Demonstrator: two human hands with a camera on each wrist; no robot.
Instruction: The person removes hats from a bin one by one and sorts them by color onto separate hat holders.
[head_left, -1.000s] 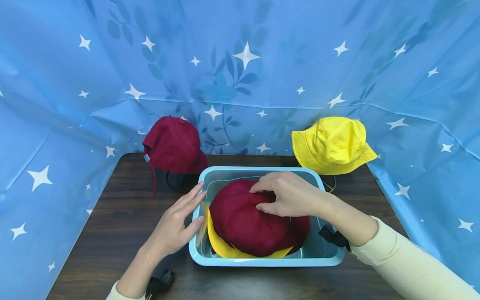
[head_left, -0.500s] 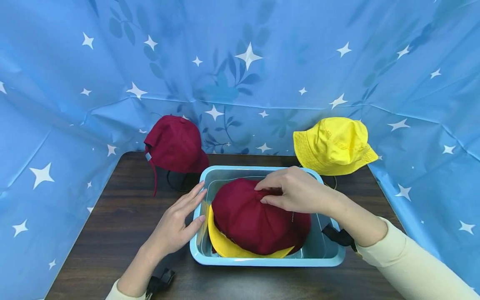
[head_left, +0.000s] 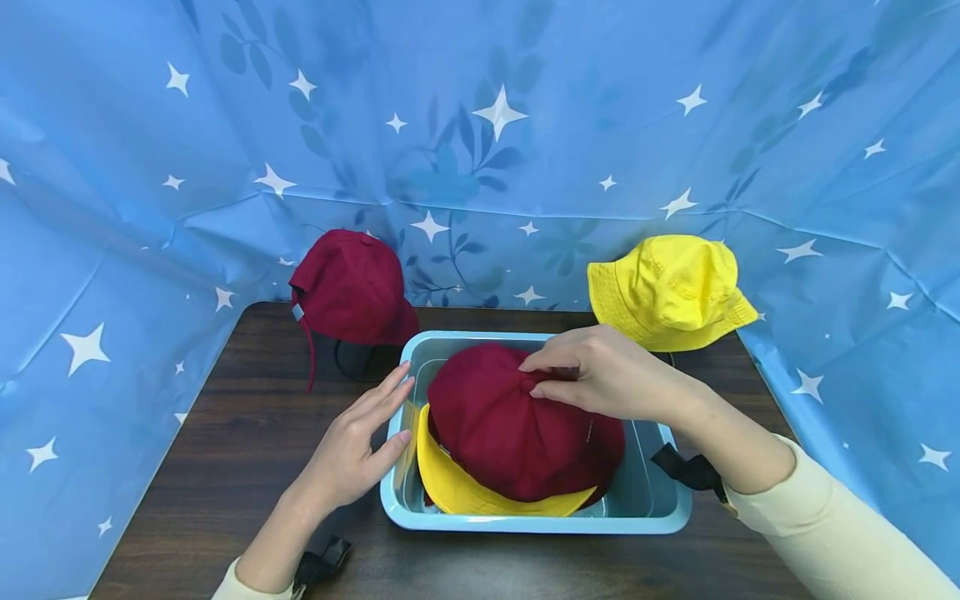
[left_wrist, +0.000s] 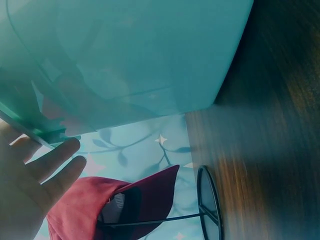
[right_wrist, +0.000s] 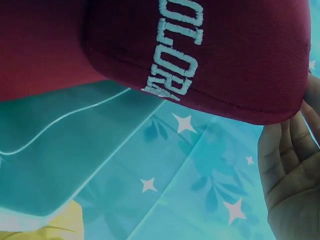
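Note:
My right hand [head_left: 611,375] pinches the crown top of a dark red cap [head_left: 495,433] in the blue plastic bin [head_left: 652,523]. White embroidered letters show on that cap [right_wrist: 200,60] in the right wrist view. Beneath it lies a yellow hat [head_left: 472,496], mostly covered, with more dark red cloth at its lower edge. My left hand [head_left: 352,442] rests its spread, fairly straight fingertips on the bin's left rim.
Behind the bin on the left, another dark red cap [head_left: 348,287] sits on a black wire stand [left_wrist: 207,200]. A yellow bucket hat [head_left: 667,292] stands at the back right. A blue starry curtain [head_left: 480,167] surrounds the dark wooden table [head_left: 225,467].
My right hand has moved up and slightly right, lifting the dark red cap's crown a little, so more of the yellow hat shows. The left hand has stayed in place.

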